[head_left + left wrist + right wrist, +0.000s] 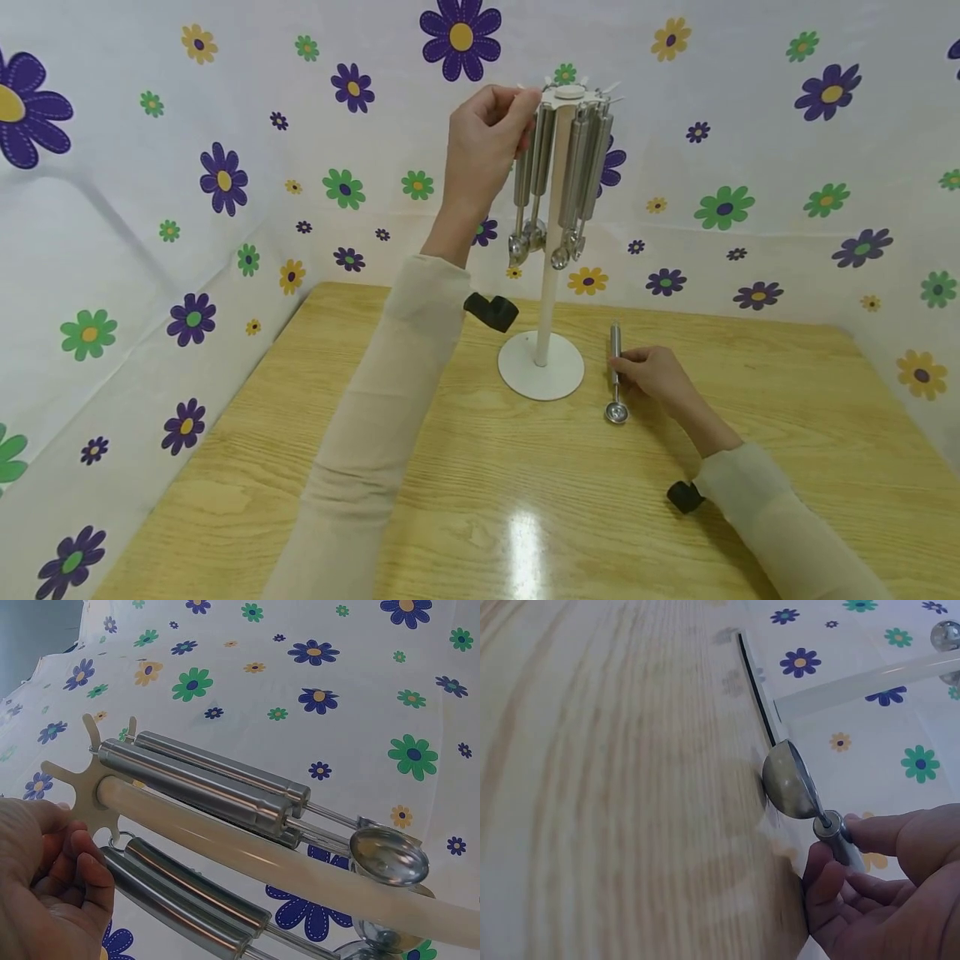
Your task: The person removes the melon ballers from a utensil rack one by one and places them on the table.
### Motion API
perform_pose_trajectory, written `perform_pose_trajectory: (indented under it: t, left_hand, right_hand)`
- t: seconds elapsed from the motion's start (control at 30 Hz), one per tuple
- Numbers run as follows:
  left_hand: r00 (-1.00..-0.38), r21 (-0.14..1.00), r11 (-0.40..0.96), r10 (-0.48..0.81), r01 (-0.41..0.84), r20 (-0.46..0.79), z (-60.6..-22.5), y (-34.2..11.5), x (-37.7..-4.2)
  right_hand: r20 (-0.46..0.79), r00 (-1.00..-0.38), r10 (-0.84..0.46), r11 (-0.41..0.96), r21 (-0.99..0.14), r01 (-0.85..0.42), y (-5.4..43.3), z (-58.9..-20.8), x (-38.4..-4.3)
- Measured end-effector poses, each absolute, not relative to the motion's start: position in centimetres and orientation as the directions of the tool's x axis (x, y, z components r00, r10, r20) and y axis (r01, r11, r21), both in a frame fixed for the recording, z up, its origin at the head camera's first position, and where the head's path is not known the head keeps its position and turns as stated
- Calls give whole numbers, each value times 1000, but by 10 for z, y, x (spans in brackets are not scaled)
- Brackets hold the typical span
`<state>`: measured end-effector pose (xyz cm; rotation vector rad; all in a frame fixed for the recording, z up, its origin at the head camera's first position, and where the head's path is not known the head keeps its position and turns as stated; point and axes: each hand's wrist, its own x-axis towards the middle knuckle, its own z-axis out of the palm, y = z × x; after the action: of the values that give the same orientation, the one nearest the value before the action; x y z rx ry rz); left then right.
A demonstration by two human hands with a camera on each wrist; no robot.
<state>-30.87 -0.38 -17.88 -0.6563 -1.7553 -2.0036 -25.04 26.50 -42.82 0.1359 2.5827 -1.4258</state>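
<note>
My left hand (486, 137) is raised at the top of a white hanging rack (551, 275). Its thumb and fingers pinch one arm of the rack's star-shaped top (88, 784); the exact contact is partly hidden. Several steel scoops (587, 167) with tubular handles and round bowls hang from the other arms, bowls down. On the table to the right of the rack's round base (542, 385) lies a single steel scoop (617, 412), its bowl toward me. My right hand (660, 379) pinches that scoop's handle between thumb and fingers; in the right wrist view its bowl (786, 780) touches the tabletop.
The wood-grain table (465, 500) spreads around the rack and carries a bright light reflection near its front. A white cloth (247, 75) with printed flowers hangs behind and at both sides. Each sleeve has a black wrist camera (493, 312) on it.
</note>
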Motion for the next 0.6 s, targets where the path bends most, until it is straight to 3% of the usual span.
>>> perform_pose_trajectory:
  t: [0.6]
  left_hand:
    - [-821, 812, -148, -3, 565, 571, -179, -3, -309]
  right_hand:
    - [-171, -985, 12, 619, -773, 141, 262, -433, -254]
